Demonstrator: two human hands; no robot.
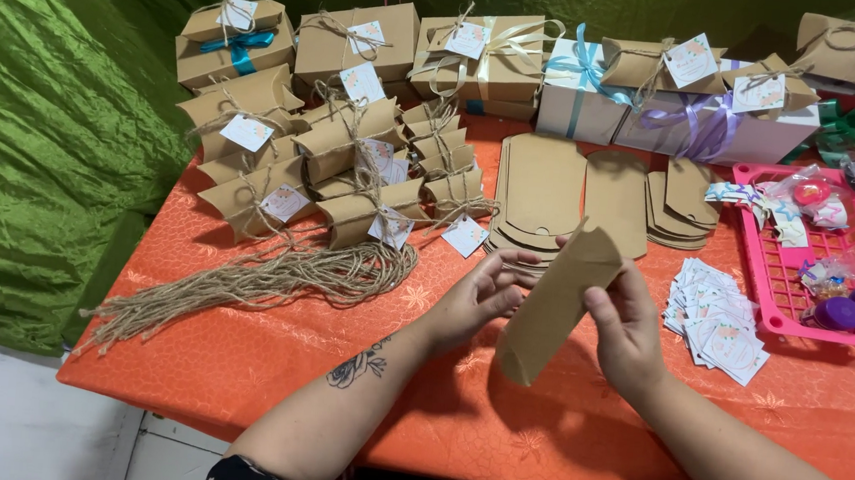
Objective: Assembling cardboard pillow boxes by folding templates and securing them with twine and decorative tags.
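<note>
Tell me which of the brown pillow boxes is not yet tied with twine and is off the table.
The flat brown pillow box held between both hands; its like lie stacked or tied.

Beyond the grip, flat blanks (541,193) stacked, finished boxes (351,180) piled farther back and left. Left of the grip, twine (254,278) spread on orange cloth (495,425). Right of it, tags (723,321), then pink tray (780,285).

Orange tablecloth (239,357) (flower-patterned), brown box blank (554,299), pink tray (767,294).

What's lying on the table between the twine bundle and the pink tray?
In the head view, between the twine bundle and pink tray: both hands folding a flat kraft box, then a stack of paper tags.
</note>
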